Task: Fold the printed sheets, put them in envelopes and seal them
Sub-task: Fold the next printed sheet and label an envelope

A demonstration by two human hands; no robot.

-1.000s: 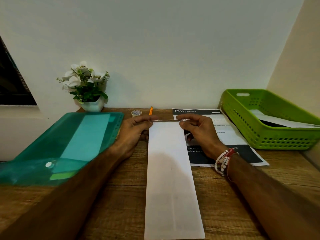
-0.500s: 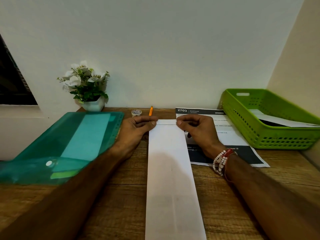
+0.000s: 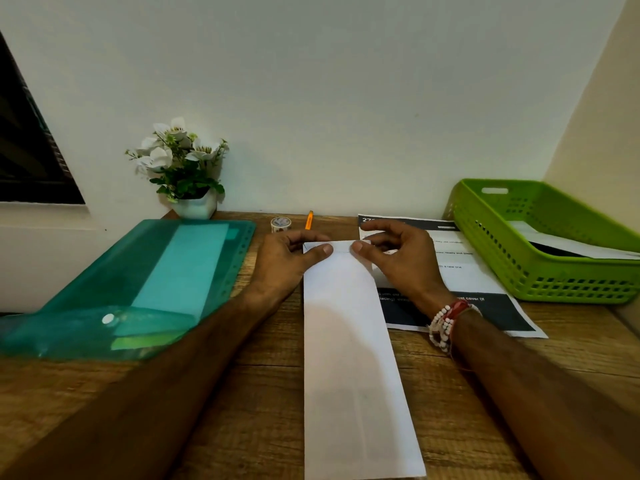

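Note:
A long white envelope (image 3: 353, 358) lies lengthwise on the wooden desk, its flap end far from me. The flap is folded down onto the envelope's body. My left hand (image 3: 287, 259) presses its thumb on the flap's left part. My right hand (image 3: 401, 258) presses its thumb on the flap's right part, fingers curled above. A printed sheet (image 3: 464, 282) with black bands lies under my right hand, to the right of the envelope.
A green plastic basket (image 3: 540, 244) holding papers stands at the right by the wall. A teal transparent folder (image 3: 138, 289) lies at the left. A potted white flower (image 3: 183, 171), a tape roll (image 3: 281, 224) and an orange pen (image 3: 309, 220) sit at the back.
The envelope's flap has been folded down over the far end. Both thumbs moved onto it and closer together, and my right fingers lifted slightly.

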